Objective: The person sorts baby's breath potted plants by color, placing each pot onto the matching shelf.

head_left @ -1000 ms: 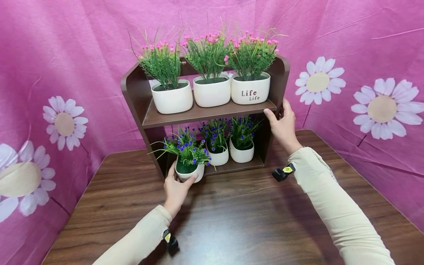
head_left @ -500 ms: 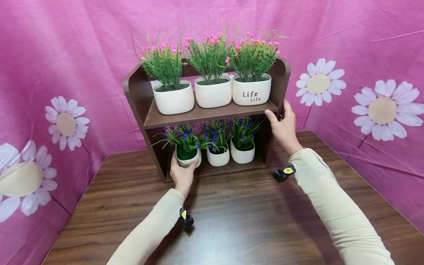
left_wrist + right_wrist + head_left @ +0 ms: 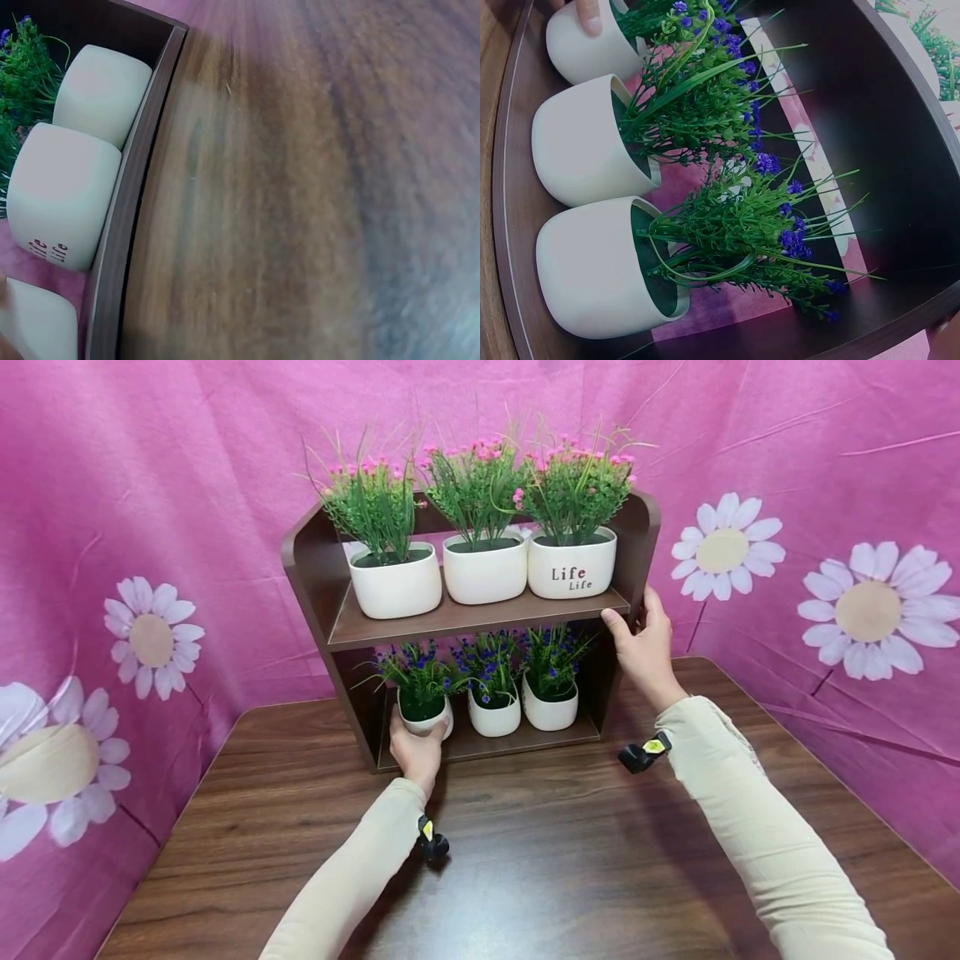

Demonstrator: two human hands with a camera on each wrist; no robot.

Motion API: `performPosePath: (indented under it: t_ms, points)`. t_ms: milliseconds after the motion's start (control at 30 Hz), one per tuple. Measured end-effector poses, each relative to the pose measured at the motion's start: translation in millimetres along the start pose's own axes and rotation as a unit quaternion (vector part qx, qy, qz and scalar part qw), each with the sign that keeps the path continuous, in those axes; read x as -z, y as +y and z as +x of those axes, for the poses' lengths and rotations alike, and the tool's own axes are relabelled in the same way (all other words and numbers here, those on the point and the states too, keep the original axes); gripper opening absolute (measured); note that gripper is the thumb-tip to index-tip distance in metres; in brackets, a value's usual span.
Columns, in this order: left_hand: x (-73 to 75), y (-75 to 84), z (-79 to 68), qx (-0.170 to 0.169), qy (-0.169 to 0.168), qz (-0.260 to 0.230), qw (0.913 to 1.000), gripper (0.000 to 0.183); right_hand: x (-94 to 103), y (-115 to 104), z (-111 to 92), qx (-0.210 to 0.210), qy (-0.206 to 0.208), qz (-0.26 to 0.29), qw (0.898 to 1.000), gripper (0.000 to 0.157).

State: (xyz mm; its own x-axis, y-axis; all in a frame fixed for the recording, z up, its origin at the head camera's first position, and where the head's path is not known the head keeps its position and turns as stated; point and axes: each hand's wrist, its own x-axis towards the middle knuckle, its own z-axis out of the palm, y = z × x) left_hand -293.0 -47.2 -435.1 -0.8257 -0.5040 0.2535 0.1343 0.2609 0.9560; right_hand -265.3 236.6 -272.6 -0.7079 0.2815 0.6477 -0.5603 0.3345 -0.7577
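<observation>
My left hand (image 3: pixel 417 753) grips a white pot of artificial purple flowers (image 3: pixel 425 725) at the left end of the lower shelf, thumb and fingers on opposite sides. A finger (image 3: pixel 589 16) on that pot shows in the right wrist view. Two like pots, a middle one (image 3: pixel 495 718) and a right one (image 3: pixel 551 712), stand beside it. My right hand (image 3: pixel 647 647) holds the right side of the dark brown two-tier shelf (image 3: pixel 480 622), its thumb at the front edge of the upper board and its other fingers partly hidden behind the side panel.
Three white pots with pink flowers stand on the upper board: left (image 3: pixel 396 589), middle (image 3: pixel 486 571) and right (image 3: pixel 572 560), the last lettered "Life". The shelf stands on a wood-grain table (image 3: pixel 525 843). A pink curtain (image 3: pixel 247 468) with daisies hangs close behind.
My left hand has moved forward and slightly right, carrying the purple-flower pot from the shelf's front edge onto the lower board. The right hand has stayed at the shelf's side.
</observation>
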Motion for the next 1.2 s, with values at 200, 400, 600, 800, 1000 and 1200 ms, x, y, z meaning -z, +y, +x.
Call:
performPosePath:
  t_ms: [200,400,600,800,1000,1200]
  points:
    - [-5.5,-4.5,-1.7,0.0,-0.002,0.002,1.0,0.087,0.4,-0.1,-0.4,-0.007,0.0,0.0,1.0,0.049]
    - [-7.2,-4.9,-2.7,0.003,0.001,-0.005,1.0,0.087,0.4,0.0,-0.6,-0.011,0.001,0.003,1.0,0.05]
    - [-4.8,-4.1,-3.1,-0.004,-0.011,-0.007,0.9999,0.086,1.0,-0.5,0.1,-0.005,0.001,0.001,1.0,0.05]
    - [-3.5,-3.8,-2.1,-0.009,-0.022,-0.003,0.9997,0.087,1.1,-0.8,1.1,-0.003,0.0,-0.004,1.0,0.051]
    - [-3.3,-5.7,-2.1,-0.012,-0.027,0.005,0.9995,0.089,0.8,0.9,1.7,-0.003,-0.001,0.003,1.0,0.051]
    - [1.5,-5.3,-5.6,-0.026,-0.046,0.021,0.9984,0.089,1.6,1.9,0.4,-0.01,0.003,0.001,1.0,0.05]
